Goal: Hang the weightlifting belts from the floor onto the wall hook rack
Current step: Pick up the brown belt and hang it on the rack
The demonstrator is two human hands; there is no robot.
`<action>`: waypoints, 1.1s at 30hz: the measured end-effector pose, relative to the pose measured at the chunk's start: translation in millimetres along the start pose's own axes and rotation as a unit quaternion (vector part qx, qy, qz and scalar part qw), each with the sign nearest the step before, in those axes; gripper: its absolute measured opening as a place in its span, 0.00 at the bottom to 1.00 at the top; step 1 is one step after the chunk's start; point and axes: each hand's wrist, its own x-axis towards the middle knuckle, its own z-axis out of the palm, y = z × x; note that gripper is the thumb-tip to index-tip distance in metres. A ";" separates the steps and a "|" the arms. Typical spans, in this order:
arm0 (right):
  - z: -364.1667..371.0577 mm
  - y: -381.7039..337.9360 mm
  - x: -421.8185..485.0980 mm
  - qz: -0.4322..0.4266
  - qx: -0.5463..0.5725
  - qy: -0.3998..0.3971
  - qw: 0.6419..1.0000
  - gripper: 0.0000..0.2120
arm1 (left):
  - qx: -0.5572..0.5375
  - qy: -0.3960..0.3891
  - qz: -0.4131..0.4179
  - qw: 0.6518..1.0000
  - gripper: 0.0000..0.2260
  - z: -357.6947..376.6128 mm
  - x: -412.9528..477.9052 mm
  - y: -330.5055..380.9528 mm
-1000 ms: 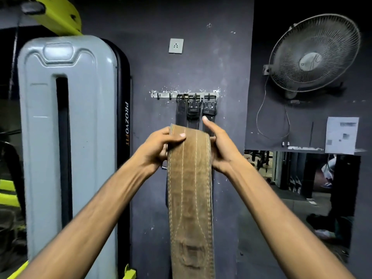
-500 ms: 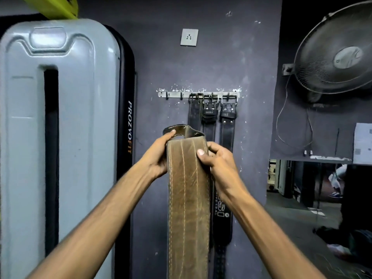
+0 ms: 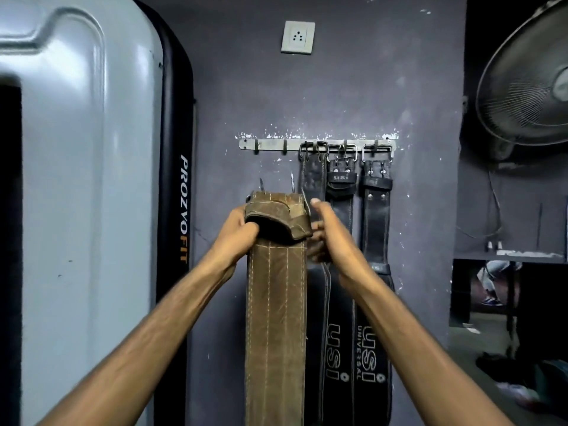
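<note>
Closing in on the wall hook rack (image 3: 316, 144), the person now stands nearer than a moment ago, and the top of the brown belt (image 3: 275, 318) has flipped so its buckle prongs point upward. The left hand (image 3: 238, 230) has its fingers clenched around the folded end; the right hand (image 3: 330, 232), fingers loosely curled, steadies the belt's edge. Three black belts (image 3: 373, 241) already hang there, and two left hooks look free, so hooking seems next

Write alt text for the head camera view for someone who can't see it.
Two bare hands, left hand and right hand, hold up a brown leather belt below a metal wall hook rack. Three black belts already hang on its right hooks; two left hooks are free.
</note>
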 end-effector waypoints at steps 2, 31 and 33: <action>2.9 1.6 32.3 -0.029 0.014 0.009 0.999 0.21 | 0.008 -0.005 0.012 1.000 0.17 -0.5 19.4 -17.0; 22.2 16.5 305.3 -0.381 -0.313 0.199 0.847 0.30 | 0.294 0.131 0.081 0.943 0.36 55.9 271.9 -79.5; 22.5 18.3 301.7 -0.384 -0.312 0.193 0.847 0.31 | 0.295 0.134 0.093 0.942 0.35 53.3 270.5 -85.3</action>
